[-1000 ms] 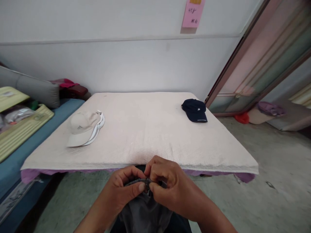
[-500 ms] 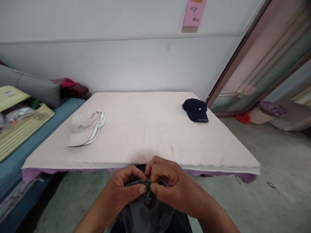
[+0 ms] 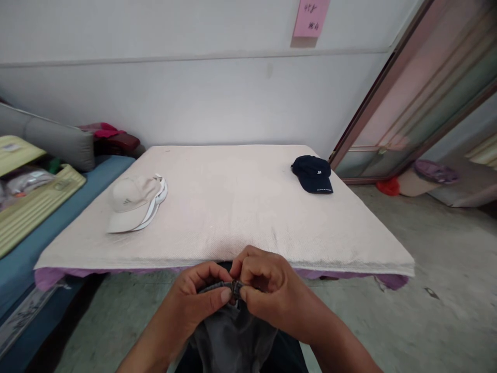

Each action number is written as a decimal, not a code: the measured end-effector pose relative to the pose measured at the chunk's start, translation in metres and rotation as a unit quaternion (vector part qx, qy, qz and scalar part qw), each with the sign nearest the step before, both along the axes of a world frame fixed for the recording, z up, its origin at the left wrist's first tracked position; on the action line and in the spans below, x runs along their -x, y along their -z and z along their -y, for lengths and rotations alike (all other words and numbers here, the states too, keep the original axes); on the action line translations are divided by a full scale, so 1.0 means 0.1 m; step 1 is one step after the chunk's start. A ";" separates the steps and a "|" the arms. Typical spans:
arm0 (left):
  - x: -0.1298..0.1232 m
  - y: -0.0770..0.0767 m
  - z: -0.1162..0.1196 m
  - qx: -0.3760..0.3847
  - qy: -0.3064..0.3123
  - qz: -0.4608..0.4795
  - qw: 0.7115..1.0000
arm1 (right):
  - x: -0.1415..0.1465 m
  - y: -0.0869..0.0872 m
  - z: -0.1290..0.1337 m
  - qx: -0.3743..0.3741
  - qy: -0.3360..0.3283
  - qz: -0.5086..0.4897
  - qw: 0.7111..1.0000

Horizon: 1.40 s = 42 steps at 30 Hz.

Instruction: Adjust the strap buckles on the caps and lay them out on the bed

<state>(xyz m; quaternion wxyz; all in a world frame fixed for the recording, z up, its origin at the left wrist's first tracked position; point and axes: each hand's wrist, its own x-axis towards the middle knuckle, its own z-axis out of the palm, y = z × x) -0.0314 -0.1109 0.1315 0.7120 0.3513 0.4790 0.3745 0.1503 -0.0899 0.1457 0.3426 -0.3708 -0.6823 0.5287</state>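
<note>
Close to my body, in front of the table edge, a grey cap (image 3: 235,336) hangs from my two hands. My left hand (image 3: 198,298) pinches its edge between thumb and fingers. Just to the right, my right hand (image 3: 267,290) has its thumb and bent fingers pressed together on a small dark strap or fastener (image 3: 235,287) at the same edge. The fingertips of both hands nearly meet there. Fingers cover part of the fastener, so its exact shape is hard to make out.
A pale cloth covers the table (image 3: 217,202). On it lie stacked white and cream caps (image 3: 134,202) at left and a navy cap (image 3: 312,173) at right. A blue bed (image 3: 104,168) holding a yellow box (image 3: 42,212) adjoins the left side. Behind is a wall with a pink note (image 3: 310,20).
Both hands keep their pinch on the grey cap's edge, with only slight finger movement. The whole view has shifted very slightly.
</note>
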 end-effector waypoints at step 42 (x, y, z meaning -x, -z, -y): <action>-0.06 -0.08 0.05 -0.128 -0.004 -0.189 0.974 | -0.06 0.12 -0.10 0.013 -0.056 -0.054 0.997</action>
